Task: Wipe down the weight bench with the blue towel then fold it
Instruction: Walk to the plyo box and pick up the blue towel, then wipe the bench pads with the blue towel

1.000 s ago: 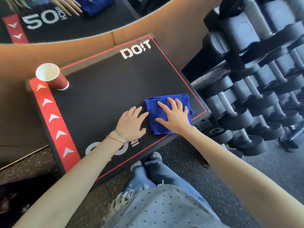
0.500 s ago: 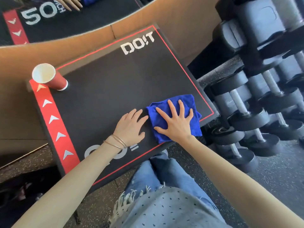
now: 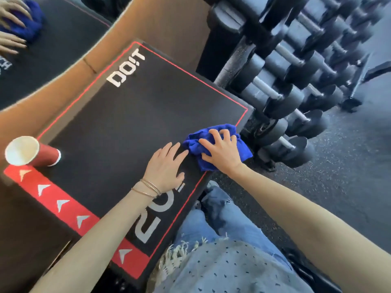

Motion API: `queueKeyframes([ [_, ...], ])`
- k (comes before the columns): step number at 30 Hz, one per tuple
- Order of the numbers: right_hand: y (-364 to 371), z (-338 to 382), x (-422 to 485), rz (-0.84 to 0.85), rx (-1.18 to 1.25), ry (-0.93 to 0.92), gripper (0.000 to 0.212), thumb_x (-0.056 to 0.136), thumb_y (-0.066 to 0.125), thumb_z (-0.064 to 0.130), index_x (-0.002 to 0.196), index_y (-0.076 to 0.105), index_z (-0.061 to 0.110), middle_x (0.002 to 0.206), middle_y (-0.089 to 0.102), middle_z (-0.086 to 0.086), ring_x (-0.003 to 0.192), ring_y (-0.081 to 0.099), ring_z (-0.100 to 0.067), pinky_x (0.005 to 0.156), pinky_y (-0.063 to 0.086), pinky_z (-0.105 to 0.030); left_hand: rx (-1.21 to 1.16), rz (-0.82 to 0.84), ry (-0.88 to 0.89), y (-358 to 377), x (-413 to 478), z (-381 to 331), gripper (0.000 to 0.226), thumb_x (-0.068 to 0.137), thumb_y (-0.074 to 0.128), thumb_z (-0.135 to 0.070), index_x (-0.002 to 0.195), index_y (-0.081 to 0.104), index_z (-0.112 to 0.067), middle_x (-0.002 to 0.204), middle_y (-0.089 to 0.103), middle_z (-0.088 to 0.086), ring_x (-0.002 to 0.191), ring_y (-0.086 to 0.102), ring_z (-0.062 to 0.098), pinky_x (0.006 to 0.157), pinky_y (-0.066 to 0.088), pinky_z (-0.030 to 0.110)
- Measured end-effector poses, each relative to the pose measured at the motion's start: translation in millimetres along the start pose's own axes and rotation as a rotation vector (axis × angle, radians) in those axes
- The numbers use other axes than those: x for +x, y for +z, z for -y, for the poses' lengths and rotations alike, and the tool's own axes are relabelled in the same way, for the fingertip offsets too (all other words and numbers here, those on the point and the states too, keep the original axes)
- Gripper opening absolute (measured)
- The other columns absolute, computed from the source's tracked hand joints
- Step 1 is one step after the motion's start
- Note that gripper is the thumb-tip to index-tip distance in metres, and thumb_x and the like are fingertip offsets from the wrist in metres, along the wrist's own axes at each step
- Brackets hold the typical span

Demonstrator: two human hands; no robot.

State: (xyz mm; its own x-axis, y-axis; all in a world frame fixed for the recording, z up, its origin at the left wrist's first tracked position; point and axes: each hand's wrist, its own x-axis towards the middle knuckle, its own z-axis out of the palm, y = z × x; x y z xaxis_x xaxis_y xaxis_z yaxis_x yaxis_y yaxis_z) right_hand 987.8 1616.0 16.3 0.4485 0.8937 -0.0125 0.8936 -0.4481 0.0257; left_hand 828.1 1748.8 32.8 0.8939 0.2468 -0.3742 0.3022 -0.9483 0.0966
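Black padding covers the worktop [image 3: 131,123], edged with a thin red line. White lettering [image 3: 127,67] near its upper corner reads "DO!T". Lower down, large white digits [image 3: 155,217] look like "20", with the left forearm lying across part of them and a small mark beside them too covered to read. A red strip [image 3: 63,199] along the left edge carries a row of white arrowheads.

A mirror [image 3: 53,45] in the upper left of the frame shows a reflection of fingers on blue cloth, cut off by the frame edge; the white writing at its left edge is too clipped to read. The dumbbells [image 3: 285,92] on the right are blurred, and any markings on them cannot be made out. A red paper cup [image 3: 31,152] stands at the worktop's left corner.

The blue towel [image 3: 243,150] lies bunched at the right edge of the worktop, just below its right corner, part of it hanging over the side. The right hand [image 3: 222,153] presses down on it with fingers spread and slightly bent, hiding its middle. The left hand [image 3: 165,168], thin bracelets [image 3: 148,188] at the wrist, rests flat and open on the bare padding just left of the towel, holding nothing; its fingertips come close to the cloth.
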Motion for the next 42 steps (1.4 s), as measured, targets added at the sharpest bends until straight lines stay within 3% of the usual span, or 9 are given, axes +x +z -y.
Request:
queueKeyframes([
  [4, -7.3, -4.1, -41.8, 0.012, -0.040, 0.145, 0.026, 0.064, 0.072, 0.039, 0.086, 0.068, 0.025, 0.096, 0.067, -0.009, 0.076, 0.060, -0.032, 0.054, 0.045, -0.035, 0.096, 0.013, 0.168, -5.2, 8.5, -2.9, 0.069, 0.089, 0.042, -0.047, 0.150, 0.017, -0.027, 0.159, 0.014, 0.007, 0.147, 0.013, 0.026, 0.117, 0.019, 0.039],
  [10, -10.4, -34.1, -151.4, 0.116, 0.065, 0.595, 0.033, 0.066, 0.076, 0.034, 0.095, 0.070, 0.020, 0.104, 0.065, -0.016, 0.084, 0.059, -0.038, 0.062, 0.046, -0.043, 0.194, 0.023, 0.512, -15.7, 33.0, -72.3, 0.069, 0.089, 0.041, -0.048, 0.150, 0.017, -0.027, 0.159, 0.015, 0.006, 0.146, 0.013, 0.025, 0.117, 0.019, 0.039],
  [19, -1.3, -67.9, -340.7, 0.176, 0.072, 1.124, 0.039, 0.087, 0.056, 0.045, 0.120, 0.058, 0.025, 0.128, 0.050, -0.012, 0.109, 0.045, -0.035, 0.078, 0.037, -0.041, 0.310, 0.005, 0.994, -6.8, 43.5, -273.1, 0.070, 0.089, 0.044, -0.049, 0.149, 0.020, -0.025, 0.158, 0.017, 0.008, 0.145, 0.014, 0.028, 0.116, 0.018, 0.042],
  [24, 3.5, -68.2, -450.9, 0.161, 0.090, 1.367, 0.038, 0.086, 0.057, 0.047, 0.116, 0.060, 0.025, 0.124, 0.052, -0.012, 0.104, 0.047, -0.035, 0.077, 0.039, -0.042, 0.381, 0.030, 1.189, 23.6, 14.3, -389.5, 0.069, 0.089, 0.043, -0.052, 0.148, 0.021, -0.025, 0.158, 0.018, 0.007, 0.145, 0.016, 0.028, 0.116, 0.019, 0.042],
  [30, 5.8, -65.8, -578.2, 0.165, 0.120, 1.589, 0.033, 0.072, 0.076, 0.039, 0.098, 0.069, 0.020, 0.104, 0.062, -0.017, 0.084, 0.055, -0.038, 0.064, 0.047, -0.045, 0.441, 0.072, 1.359, 72.6, -38.0, -510.5, 0.069, 0.089, 0.044, -0.051, 0.148, 0.021, -0.025, 0.157, 0.019, 0.008, 0.145, 0.017, 0.029, 0.115, 0.020, 0.044],
  [36, 17.3, -71.2, -678.8, 0.173, 0.179, 1.713, 0.033, 0.079, 0.067, 0.040, 0.105, 0.065, 0.020, 0.111, 0.057, -0.016, 0.093, 0.050, -0.038, 0.070, 0.042, -0.045, 0.457, 0.109, 1.438, 114.7, -79.1, -602.1, 0.069, 0.088, 0.045, -0.049, 0.148, 0.022, -0.025, 0.157, 0.020, 0.007, 0.144, 0.018, 0.028, 0.115, 0.021, 0.041],
  [42, 27.6, -83.4, -722.0, 0.208, 0.258, 1.734, 0.034, 0.084, 0.060, 0.040, 0.110, 0.062, 0.019, 0.119, 0.053, -0.015, 0.101, 0.047, -0.036, 0.075, 0.039, -0.044, 0.479, 0.149, 1.489, 136.0, -82.6, -661.7, 0.063, 0.087, 0.050, -0.040, 0.144, 0.032, -0.021, 0.153, 0.030, 0.008, 0.141, 0.027, 0.026, 0.111, 0.027, 0.040],
])
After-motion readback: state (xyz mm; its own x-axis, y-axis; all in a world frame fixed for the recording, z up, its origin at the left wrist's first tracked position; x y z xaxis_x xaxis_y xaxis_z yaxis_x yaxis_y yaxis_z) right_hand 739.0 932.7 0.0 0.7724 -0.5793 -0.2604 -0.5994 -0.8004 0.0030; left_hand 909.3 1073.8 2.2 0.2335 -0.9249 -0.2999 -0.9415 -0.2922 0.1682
